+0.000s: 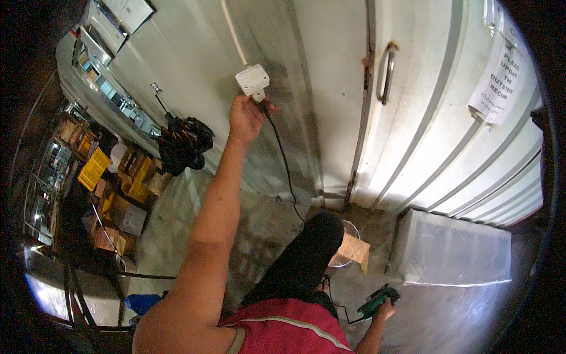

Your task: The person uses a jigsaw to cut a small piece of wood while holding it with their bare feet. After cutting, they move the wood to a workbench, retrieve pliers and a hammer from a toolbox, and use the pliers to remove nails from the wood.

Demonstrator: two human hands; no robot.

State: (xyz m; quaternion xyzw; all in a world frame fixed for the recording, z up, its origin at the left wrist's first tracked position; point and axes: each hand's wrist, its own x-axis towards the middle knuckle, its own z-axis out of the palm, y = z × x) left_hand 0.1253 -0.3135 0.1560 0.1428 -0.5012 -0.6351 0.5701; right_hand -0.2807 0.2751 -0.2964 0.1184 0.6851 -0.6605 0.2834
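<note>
At upper centre your left hand (246, 118) pinches the plug at the white wall socket (252, 81), right hand (386, 308) clamped on the green power tool (375, 301): the black cord (287, 171) slung past your knee could snag and jerk the plug loose.

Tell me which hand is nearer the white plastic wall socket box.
Left. The left hand is at the white plastic wall socket box, gripping the black cord's plug; the right hand is far below, holding a green power tool.

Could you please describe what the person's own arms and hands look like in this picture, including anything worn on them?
Both arms are bare, with no sleeves reaching them, and neither the left hand nor the right hand wears a glove. No watch, ring or band shows on the left wrist; the right is too small to tell. The person wears a sleeveless red vest with a pale grey stripe across it.
</note>
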